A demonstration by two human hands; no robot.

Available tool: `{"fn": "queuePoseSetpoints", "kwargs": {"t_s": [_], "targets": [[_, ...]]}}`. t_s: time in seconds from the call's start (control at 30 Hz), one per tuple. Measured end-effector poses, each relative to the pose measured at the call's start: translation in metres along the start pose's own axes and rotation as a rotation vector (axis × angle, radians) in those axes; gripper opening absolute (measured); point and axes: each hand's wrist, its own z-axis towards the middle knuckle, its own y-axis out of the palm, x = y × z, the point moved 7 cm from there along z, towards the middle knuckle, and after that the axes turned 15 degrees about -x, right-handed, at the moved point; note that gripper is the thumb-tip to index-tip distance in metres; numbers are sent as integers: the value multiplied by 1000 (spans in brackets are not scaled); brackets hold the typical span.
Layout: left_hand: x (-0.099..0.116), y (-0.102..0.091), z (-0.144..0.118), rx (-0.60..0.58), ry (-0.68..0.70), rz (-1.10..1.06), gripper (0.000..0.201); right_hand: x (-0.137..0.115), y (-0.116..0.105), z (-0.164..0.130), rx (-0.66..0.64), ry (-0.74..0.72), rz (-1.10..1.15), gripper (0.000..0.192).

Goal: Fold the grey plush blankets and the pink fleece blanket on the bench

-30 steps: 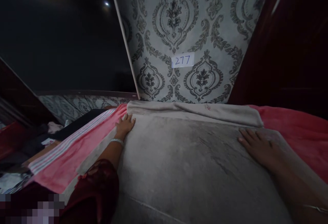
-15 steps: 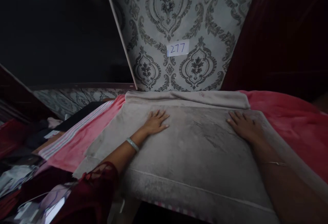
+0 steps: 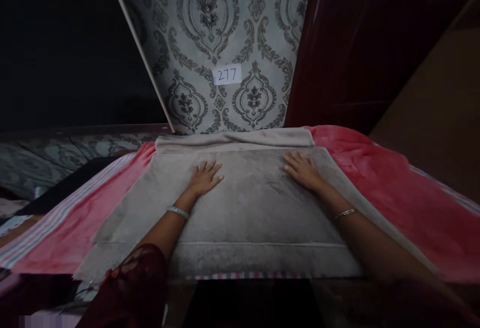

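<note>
Hands first: both lie flat with fingers spread, gripping nothing, the left hand [image 3: 203, 178] and right hand [image 3: 302, 170] pressing a grey towel [image 3: 247, 208] (far edge folded over) spread across a pink blanket [image 3: 393, 188].

The grey towel [image 3: 247, 208] was soft, matt, plush cloth with brushed streaks in its nap. Beneath it lay a fleecy pink blanket [image 3: 382, 188], also matt. Thin metal bangles [image 3: 178, 211] glinted. The patterned wallpaper [image 3: 210, 33] looked smooth, the paper label [image 3: 227, 74] flat.
</note>
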Motion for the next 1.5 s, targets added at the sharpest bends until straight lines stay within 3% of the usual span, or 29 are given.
{"fn": "queuePoseSetpoints", "kwargs": {"t_s": [0.17, 0.33, 0.47, 0.57, 0.67, 0.77, 0.87, 1.0, 1.17, 1.37, 1.5], "targets": [[2, -2, 1, 2, -1, -10, 66, -65, 27, -48, -125, -364, -32, 62], [2, -4, 0, -18, -12, -10, 64, -94, 48, -118, -239, -540, 42, 62], [6, -9, 5, -45, -20, -13, 66, -109, 40, -167, -356, -653, 259, 58], [34, -20, 17, -43, 77, 0, 66, -92, 20, -176, -351, -629, 546, 60], [86, -36, 32, -37, 248, 16, 66, -39, -1, -161, -87, -411, 700, 66], [140, -43, 45, -43, 377, 41, 68, 17, -4, -150, 169, -237, 642, 72], [177, -32, 54, -69, 453, 84, 69, 49, 15, -146, 239, -153, 502, 69], [190, -14, 57, -63, 461, 99, 69, 55, 45, -148, 210, -81, 245, 61], [191, -7, 44, -130, 455, 90, 71, 48, 49, -151, 214, -42, 111, 54], [208, 12, -13, -120, 637, 113, 78, 47, 42, -154, 216, -51, 125, 52], [207, 32, -62, -156, 775, 112, 73, 48, 40, -155, 180, -25, 132, 52]]}}
